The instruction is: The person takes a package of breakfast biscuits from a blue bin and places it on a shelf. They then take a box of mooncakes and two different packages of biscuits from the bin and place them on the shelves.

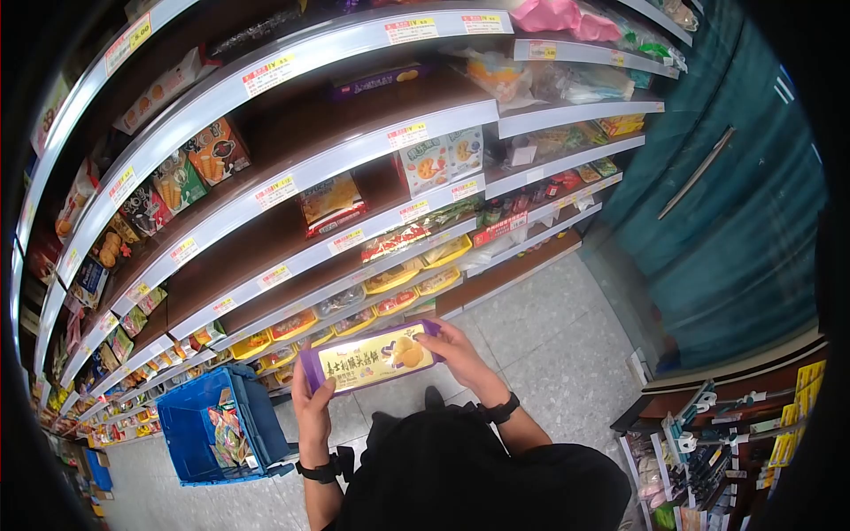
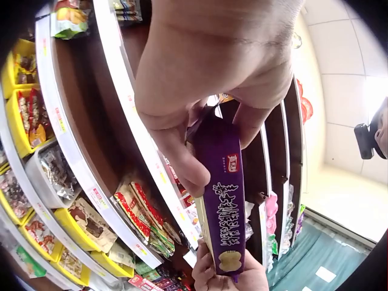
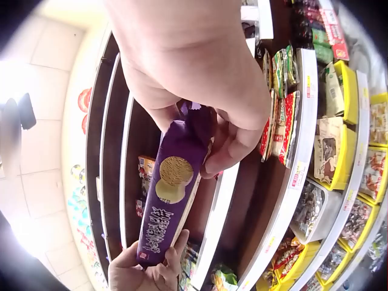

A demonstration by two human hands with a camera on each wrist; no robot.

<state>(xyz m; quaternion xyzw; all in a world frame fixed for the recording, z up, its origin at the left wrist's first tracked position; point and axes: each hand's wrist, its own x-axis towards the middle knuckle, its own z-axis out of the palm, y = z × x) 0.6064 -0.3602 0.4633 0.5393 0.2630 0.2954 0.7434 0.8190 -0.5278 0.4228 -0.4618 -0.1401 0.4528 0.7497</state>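
Observation:
A long purple and cream biscuit packet (image 1: 372,361) is held level between both hands in front of the body. In the head view, my left hand (image 1: 312,409) grips its left end with the thumb on the front, and my right hand (image 1: 462,356) grips the right end. The left wrist view shows the packet's purple side (image 2: 224,188), with printed characters and a biscuit picture, the left hand (image 2: 212,73) pinching its near end. From the right wrist, the right hand (image 3: 188,66) holds the crimped end of the packet (image 3: 167,188).
Curved shop shelves (image 1: 266,190) with price labels fill the front and left. Yellow bins (image 1: 390,281) of packets line the low shelves. A blue basket (image 1: 181,434) with goods inside stands on the floor at left. A green curtain (image 1: 726,186) hangs at right, above another rack (image 1: 708,460).

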